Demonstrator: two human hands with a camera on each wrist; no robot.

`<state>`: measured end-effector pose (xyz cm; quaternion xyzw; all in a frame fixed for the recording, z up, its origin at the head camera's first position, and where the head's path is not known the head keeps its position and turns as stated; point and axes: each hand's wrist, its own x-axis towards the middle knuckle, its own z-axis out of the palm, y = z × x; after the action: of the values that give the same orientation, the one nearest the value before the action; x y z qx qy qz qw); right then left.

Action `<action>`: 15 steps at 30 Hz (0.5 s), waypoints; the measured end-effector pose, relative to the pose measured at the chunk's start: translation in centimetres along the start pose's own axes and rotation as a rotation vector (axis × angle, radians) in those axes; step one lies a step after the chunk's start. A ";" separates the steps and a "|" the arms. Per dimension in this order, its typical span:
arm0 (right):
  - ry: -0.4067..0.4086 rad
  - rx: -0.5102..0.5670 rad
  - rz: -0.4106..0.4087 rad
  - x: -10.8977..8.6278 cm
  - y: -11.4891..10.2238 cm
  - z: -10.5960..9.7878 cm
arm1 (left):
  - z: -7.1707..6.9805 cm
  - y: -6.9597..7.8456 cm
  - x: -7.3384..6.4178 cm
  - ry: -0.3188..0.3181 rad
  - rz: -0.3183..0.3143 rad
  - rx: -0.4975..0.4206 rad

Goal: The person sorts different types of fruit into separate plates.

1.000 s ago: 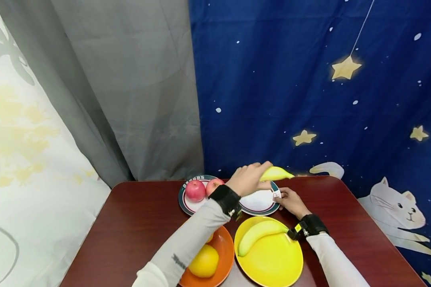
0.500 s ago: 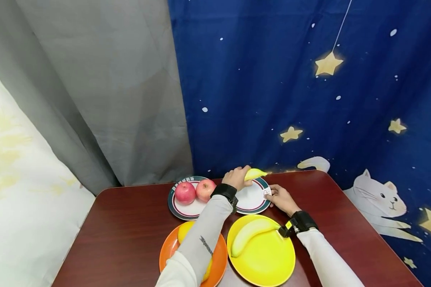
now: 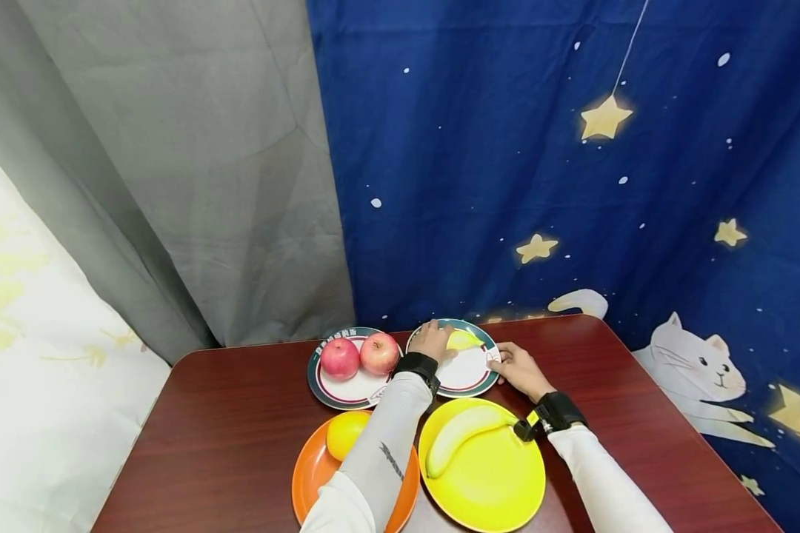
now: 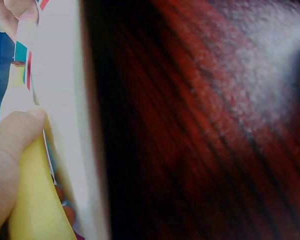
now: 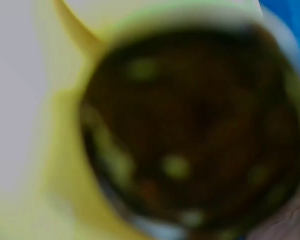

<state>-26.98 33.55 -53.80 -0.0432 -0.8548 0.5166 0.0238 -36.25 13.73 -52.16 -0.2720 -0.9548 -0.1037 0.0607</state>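
At the back of the table, my left hand (image 3: 430,340) grips a yellow banana (image 3: 464,340) low over a white plate with a green rim (image 3: 468,376). In the left wrist view the thumb (image 4: 17,132) presses along the banana's side, close to the plate's white surface. My right hand (image 3: 521,370) holds the right edge of that same plate between thumb and fingers. Below the right wrist, a second banana (image 3: 463,437) lies on a yellow plate (image 3: 500,485). A blurred dark round shape (image 5: 195,130) fills most of the right wrist view.
Two red apples (image 3: 340,359) sit on another green-rimmed plate (image 3: 355,392) to the left. An orange plate (image 3: 310,474) with a yellow-orange round fruit (image 3: 345,433) stands in front, partly under my left sleeve. Behind the table (image 3: 227,437) hang grey and blue curtains (image 3: 453,163).
The left hand has lowered the banana from above onto or close over the white plate. The right hand keeps hold of the plate's edge. The head view has shifted a little to the right.
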 end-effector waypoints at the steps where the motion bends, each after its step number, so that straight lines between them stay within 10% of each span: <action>1: -0.004 -0.003 -0.002 0.0 0.0 0.1 | -0.1 0.0 -0.1 0.000 0.001 0.006; 10: -0.019 -0.006 0.000 0.4 0.0 0.1 | -1.1 -0.3 -0.4 0.042 0.019 0.100; 15: -0.009 -0.020 0.003 0.5 0.4 -0.3 | -5.5 0.5 -0.2 0.092 0.121 0.141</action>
<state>-27.41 34.05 -53.97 -0.0422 -0.8600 0.5082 0.0188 -35.50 12.82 -46.81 -0.3190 -0.9378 -0.0447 0.1294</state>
